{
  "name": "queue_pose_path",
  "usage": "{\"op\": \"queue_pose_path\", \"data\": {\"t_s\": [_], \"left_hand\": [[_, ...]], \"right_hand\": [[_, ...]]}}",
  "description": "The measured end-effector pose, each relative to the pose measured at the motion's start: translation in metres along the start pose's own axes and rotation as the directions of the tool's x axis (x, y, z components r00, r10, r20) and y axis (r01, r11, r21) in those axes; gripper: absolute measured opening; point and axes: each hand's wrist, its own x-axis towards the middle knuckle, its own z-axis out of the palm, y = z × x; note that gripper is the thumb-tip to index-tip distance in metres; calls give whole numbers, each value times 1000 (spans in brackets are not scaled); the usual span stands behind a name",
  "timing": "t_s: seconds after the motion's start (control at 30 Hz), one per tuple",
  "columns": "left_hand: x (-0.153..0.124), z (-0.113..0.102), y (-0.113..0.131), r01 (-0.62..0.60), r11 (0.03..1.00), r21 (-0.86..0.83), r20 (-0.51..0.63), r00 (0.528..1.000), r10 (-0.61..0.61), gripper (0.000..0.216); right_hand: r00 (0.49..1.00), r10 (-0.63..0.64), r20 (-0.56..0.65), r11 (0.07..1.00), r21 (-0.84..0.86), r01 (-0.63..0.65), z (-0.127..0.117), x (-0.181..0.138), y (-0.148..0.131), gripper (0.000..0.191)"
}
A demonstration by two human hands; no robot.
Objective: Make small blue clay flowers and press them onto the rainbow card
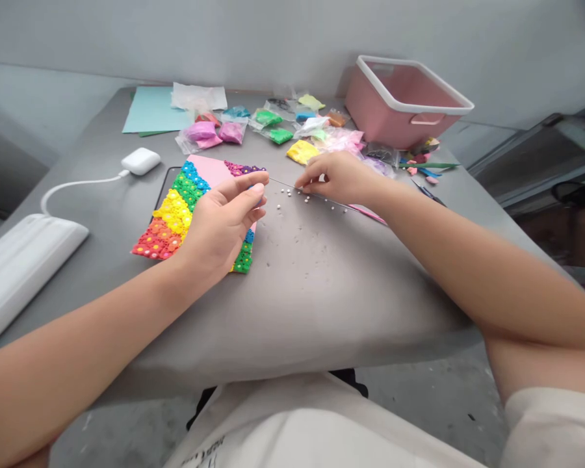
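Note:
My left hand (224,218) is closed in a pinch above a pink board (207,170) covered with bands of small clay flowers in rainbow colours. A little blue shows by its fingers; whether that is held or part of the board, I cannot tell. My right hand (338,179) pinches a thin metal needle tool (283,182), its tip close to my left fingertips. A pink stick (370,215), perhaps its handle, continues the line under my right wrist. Tiny white balls (288,193) lie scattered on the table below the needle.
Bags of coloured clay (231,132) spread across the back of the grey table (292,305). A pink bin (385,114) stands at back right, with tools and scissors (429,192) near it. On the left are a white earbud case (140,160), its cable and a white power bank (34,266).

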Motion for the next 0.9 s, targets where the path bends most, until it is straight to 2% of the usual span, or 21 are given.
{"op": "queue_pose_path", "data": {"t_s": [0.13,0.23,0.37,0.43,0.53,0.67,0.8,0.9], "left_hand": [[1,-1,-1,-17,1000,23,-2,1000,17,11],[1,-2,-2,-57,998,22,-14,998,58,13],[1,-1,-1,-66,997,-44,-26,998,65,11],[1,-1,0,-52,997,-49,-31,998,50,8],[1,-1,0,-50,998,-29,-27,998,49,8],[0,-5,0,-46,999,5,14,999,46,22],[-3,-6,0,-55,998,1,67,996,55,34],[-3,-5,2,-65,998,-18,29,997,66,31]], "right_hand": [[997,-34,-63,999,2,34,-2,-1,-2,26],[983,-135,-121,990,12,138,-1,-1,-6,21],[948,-312,-60,950,7,313,7,0,-13,17],[932,-358,-49,934,-5,359,11,3,-15,17],[925,-378,-47,926,-24,377,17,6,-18,14],[920,-389,-40,921,-43,388,17,5,-25,14],[944,-318,-88,948,-37,316,9,-1,-33,17],[950,-297,-96,955,-23,297,7,-2,-31,14]]}}
